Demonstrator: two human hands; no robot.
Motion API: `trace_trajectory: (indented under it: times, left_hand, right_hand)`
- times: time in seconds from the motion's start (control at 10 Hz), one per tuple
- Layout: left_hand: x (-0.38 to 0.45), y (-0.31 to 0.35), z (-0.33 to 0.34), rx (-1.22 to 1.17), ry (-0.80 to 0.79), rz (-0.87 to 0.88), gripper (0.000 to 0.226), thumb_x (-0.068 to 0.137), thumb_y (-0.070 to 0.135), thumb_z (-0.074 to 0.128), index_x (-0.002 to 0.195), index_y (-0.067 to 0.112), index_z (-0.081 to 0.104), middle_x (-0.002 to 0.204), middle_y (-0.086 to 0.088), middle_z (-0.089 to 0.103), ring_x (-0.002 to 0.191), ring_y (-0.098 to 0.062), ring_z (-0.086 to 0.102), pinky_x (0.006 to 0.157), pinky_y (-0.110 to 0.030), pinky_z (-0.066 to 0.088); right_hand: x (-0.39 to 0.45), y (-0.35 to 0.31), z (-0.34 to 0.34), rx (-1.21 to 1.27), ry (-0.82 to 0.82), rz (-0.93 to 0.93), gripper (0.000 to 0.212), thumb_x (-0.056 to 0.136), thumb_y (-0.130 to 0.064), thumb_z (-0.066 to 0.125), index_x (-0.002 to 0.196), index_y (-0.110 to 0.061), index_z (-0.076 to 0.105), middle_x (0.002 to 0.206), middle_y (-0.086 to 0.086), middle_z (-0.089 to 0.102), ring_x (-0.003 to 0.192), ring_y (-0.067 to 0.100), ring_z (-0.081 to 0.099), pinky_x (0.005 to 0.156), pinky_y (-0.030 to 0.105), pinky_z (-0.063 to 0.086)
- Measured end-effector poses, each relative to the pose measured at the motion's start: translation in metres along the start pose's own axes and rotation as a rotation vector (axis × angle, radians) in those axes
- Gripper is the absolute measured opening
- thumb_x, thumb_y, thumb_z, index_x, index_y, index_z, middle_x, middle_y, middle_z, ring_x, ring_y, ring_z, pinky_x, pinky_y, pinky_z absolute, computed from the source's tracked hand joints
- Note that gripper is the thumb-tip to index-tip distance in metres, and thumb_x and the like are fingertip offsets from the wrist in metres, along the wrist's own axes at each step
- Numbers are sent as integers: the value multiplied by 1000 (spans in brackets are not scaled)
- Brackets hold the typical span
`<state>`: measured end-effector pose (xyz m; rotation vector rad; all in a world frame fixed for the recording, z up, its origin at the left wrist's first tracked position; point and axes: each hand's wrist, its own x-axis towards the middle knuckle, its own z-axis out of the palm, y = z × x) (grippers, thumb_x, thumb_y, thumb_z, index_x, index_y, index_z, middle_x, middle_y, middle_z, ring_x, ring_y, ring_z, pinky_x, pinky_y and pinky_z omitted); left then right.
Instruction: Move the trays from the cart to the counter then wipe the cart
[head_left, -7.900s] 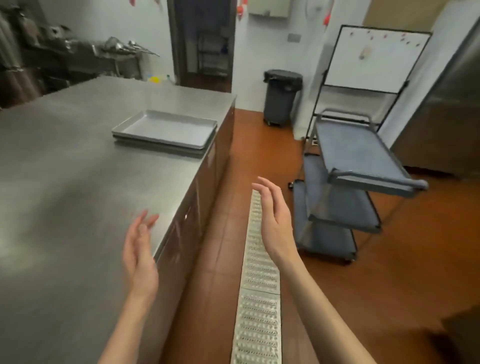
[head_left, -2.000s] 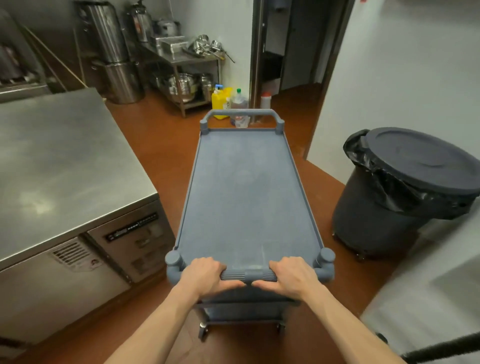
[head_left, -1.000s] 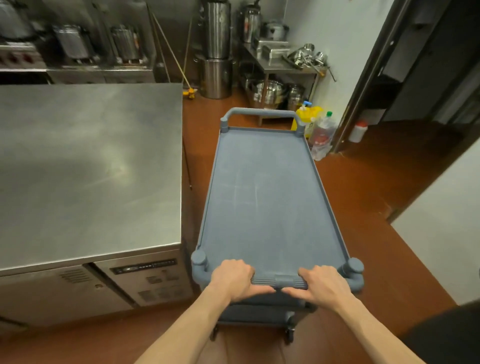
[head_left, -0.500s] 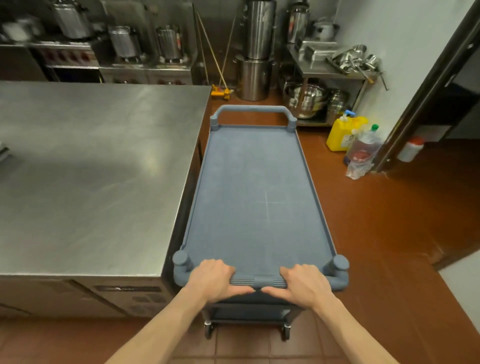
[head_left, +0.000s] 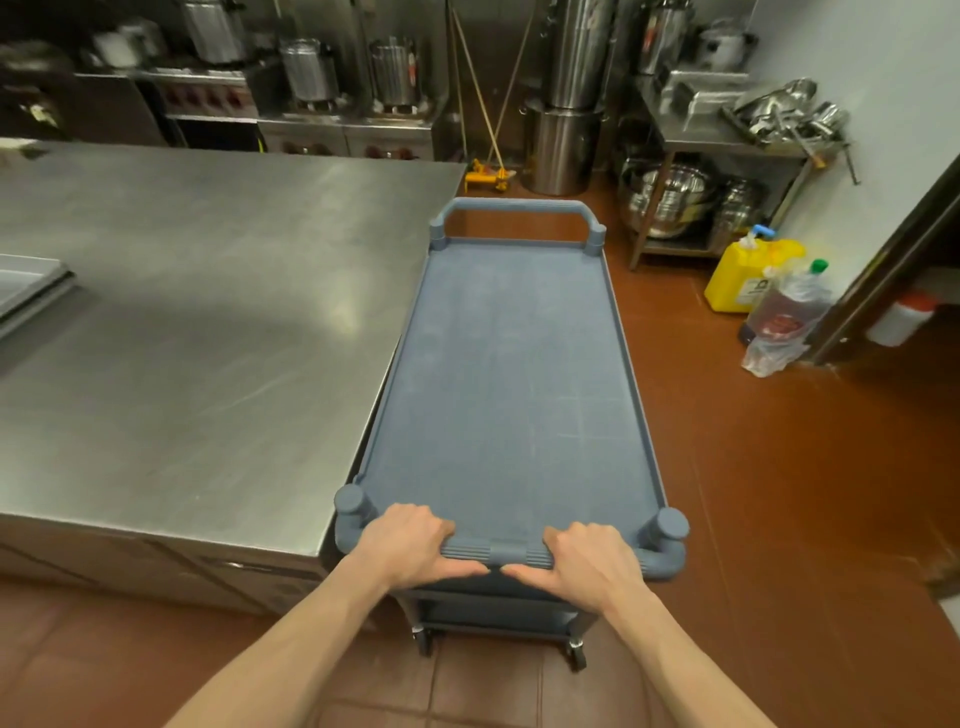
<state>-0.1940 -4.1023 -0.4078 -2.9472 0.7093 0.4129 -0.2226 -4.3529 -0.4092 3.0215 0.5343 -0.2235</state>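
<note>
Gripping the near handle (head_left: 496, 555) of the blue cart (head_left: 511, 384), the left hand (head_left: 408, 545) and right hand (head_left: 589, 564) have their fingers curled over the bar. Its top shelf is bare and runs just beside the steel tabletop (head_left: 208, 332), where stacked trays (head_left: 26, 288) lie at the left edge. Pushing on crookedly could knock the cart's corner against the tabletop; no wiping cloth is visible.

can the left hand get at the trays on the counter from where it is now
Probably not without stepping over. The left hand grips the cart handle, and the trays sit at the counter's far left edge, with a wide stretch of bare steel between. Nothing blocks the way; it looks too far.
</note>
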Motion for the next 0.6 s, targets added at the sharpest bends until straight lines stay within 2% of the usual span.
trace_trajectory:
  times: [0.1, 0.2, 0.3, 0.4, 0.5, 0.6]
  left_hand:
    - [-1, -1, -3, 7, -1, 3, 106, 59, 101, 11, 94, 16, 66, 99, -15, 75, 102, -41, 68, 82, -44, 51]
    - [0, -4, 3, -10, 10, 13, 105, 58, 102, 9, 90, 18, 63, 96, -14, 75, 99, -40, 69, 80, -43, 51]
    - [0, -5, 5, -15, 30, -2, 97, 62, 105, 12, 82, 20, 56, 91, -12, 74, 94, -39, 69, 72, -41, 47]
    - [-2, -4, 6, -1, 41, -15, 82, 76, 100, 29, 82, 22, 52, 90, -12, 74, 92, -39, 69, 68, -41, 38]
    - [-6, -3, 3, -43, 86, -29, 78, 78, 98, 33, 85, 22, 49, 94, -8, 73, 92, -36, 69, 69, -42, 40]
    - [-14, 1, 1, -243, 151, -55, 74, 82, 94, 36, 103, 25, 52, 107, 5, 68, 104, -23, 67, 80, -40, 46]
  right_hand:
    - [1, -2, -1, 6, 18, -16, 104, 67, -94, 3, 99, -19, 67, 99, 9, 76, 94, 34, 72, 72, 41, 48]
    - [2, -3, -1, 10, -5, -23, 102, 70, -95, 5, 98, -19, 66, 97, 8, 76, 92, 32, 72, 67, 39, 39]
    - [0, -4, 0, 19, 13, -27, 88, 81, -94, 20, 96, -19, 65, 93, 6, 75, 87, 30, 72, 64, 37, 38]
    - [-2, -3, 3, 22, 59, 6, 83, 81, -94, 21, 91, -21, 59, 88, 4, 74, 82, 29, 71, 62, 37, 40]
    - [-7, -7, 6, 98, 116, 42, 80, 79, -95, 20, 90, -23, 51, 89, 2, 73, 83, 28, 70, 64, 39, 44]
    - [-7, -10, 2, 326, 192, 81, 86, 79, -96, 12, 107, -28, 57, 107, -7, 71, 102, 20, 67, 81, 37, 47]
